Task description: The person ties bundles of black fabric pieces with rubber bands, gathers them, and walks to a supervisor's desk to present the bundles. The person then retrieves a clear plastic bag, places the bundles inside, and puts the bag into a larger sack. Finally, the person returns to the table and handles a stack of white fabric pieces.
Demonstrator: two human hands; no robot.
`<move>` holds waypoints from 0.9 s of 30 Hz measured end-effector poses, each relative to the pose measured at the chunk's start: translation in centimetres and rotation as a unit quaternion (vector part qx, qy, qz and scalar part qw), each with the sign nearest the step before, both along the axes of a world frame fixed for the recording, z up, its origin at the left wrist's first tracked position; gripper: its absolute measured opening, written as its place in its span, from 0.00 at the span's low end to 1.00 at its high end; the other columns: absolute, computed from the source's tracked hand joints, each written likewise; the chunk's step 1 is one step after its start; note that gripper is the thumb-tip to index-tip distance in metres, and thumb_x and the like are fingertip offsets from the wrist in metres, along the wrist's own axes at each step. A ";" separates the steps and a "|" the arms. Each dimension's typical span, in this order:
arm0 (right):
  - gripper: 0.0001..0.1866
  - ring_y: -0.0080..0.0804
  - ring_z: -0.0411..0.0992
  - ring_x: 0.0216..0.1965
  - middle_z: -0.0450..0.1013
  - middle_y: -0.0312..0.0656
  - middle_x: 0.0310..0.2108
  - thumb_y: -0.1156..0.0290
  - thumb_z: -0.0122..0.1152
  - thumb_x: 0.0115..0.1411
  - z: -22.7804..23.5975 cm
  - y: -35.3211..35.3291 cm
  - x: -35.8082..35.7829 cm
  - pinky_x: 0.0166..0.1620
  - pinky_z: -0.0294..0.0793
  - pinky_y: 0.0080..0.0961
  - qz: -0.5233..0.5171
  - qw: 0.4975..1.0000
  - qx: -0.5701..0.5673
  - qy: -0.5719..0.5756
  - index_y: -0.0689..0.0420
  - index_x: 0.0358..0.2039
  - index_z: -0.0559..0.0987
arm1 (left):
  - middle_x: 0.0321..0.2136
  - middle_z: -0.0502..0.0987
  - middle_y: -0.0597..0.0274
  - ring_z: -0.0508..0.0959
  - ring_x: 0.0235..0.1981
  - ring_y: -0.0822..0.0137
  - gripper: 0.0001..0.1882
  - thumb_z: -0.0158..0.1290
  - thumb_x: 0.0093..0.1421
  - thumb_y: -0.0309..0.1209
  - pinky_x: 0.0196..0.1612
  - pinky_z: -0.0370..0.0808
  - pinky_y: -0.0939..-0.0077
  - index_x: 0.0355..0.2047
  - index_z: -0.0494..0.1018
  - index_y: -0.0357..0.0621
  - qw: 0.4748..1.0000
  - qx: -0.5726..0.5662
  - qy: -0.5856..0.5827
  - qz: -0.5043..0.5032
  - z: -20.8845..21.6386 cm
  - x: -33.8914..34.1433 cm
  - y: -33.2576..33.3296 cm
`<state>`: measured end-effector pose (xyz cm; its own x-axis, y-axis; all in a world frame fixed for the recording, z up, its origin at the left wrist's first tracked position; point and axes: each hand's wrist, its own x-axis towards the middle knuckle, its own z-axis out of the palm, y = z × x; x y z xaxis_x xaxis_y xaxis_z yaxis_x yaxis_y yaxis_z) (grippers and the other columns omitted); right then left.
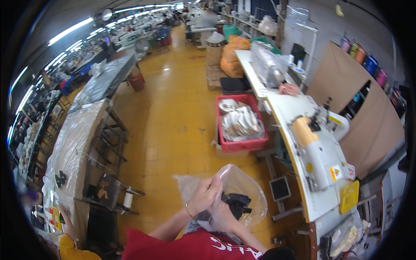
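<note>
A clear plastic bag (pixel 258 196) hangs in front of my body, with dark, folded-looking pieces (pixel 237 204) inside it; their kind cannot be made out. My left hand (pixel 207 194) is closed on the gathered film at the bag's upper left side, thumb and fingers pressed together. Just below and to the right, my right hand (pixel 223 217) is against the bag beside the dark pieces. Its fingers look curled on the film, though plastic partly covers them.
Ahead runs a yellow floor (pixel 173 112) between two rows of tables. A red crate (pixel 242 147) of pale pieces stands by the right-hand table, which bears a sewing machine (pixel 314 160). Plastic covers the left table (pixel 76 147). At lower left, another person's yellow sleeve (pixel 73 249) shows.
</note>
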<state>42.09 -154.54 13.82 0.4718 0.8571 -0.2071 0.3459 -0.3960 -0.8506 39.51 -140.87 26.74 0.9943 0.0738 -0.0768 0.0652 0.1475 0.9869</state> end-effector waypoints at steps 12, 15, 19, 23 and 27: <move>0.36 0.55 0.68 0.51 0.70 0.57 0.49 0.38 0.35 0.65 1.3 26.9 14.5 0.54 0.67 0.43 0.379 0.912 -0.095 -0.124 0.59 0.44 0.79 | 0.13 0.69 0.67 0.67 0.13 0.73 0.25 0.36 0.71 0.39 0.19 0.62 0.80 0.27 0.76 0.34 0.857 0.214 0.011 0.469 -0.2 -6.2 34.9; 0.34 0.52 0.73 0.43 0.74 0.54 0.41 0.40 0.37 0.65 2.5 33.0 20.6 0.47 0.72 0.43 0.440 0.865 -0.165 -0.175 0.58 0.39 0.80 | 0.16 0.74 0.58 0.71 0.16 0.65 0.23 0.37 0.71 0.36 0.22 0.66 0.74 0.29 0.76 0.33 0.693 0.477 -0.038 0.540 -1.3 -1.7 42.8; 0.22 0.46 0.76 0.30 0.75 0.46 0.36 0.49 0.54 0.58 3.3 38.2 30.6 0.35 0.75 0.38 0.467 0.800 -0.041 -0.375 0.58 0.33 0.78 | 0.19 0.75 0.52 0.73 0.20 0.62 0.22 0.38 0.70 0.34 0.27 0.68 0.69 0.26 0.74 0.33 0.696 0.439 0.009 0.568 -3.7 5.4 50.6; 0.13 0.43 0.76 0.30 0.74 0.46 0.34 0.67 0.62 0.52 5.9 41.8 42.5 0.32 0.76 0.35 0.219 0.868 0.132 -0.426 0.54 0.39 0.76 | 0.17 0.74 0.52 0.71 0.17 0.60 0.22 0.39 0.69 0.35 0.26 0.67 0.68 0.24 0.73 0.33 0.688 0.440 0.027 0.576 -4.2 16.2 57.6; 0.13 0.43 0.76 0.29 0.75 0.45 0.31 0.77 0.65 0.47 9.1 47.4 52.3 0.30 0.75 0.33 -0.191 0.861 0.213 -0.420 0.55 0.36 0.77 | 0.22 0.67 0.57 0.68 0.28 0.62 0.23 0.41 0.68 0.34 0.34 0.64 0.70 0.18 0.70 0.34 0.599 0.594 -0.099 0.528 -2.2 29.3 62.6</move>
<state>94.43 -107.18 22.88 0.5659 0.5204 0.6395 0.8240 -0.3300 -0.4606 68.84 -78.30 24.57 0.3268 0.5545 0.7654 0.4180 -0.8111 0.4092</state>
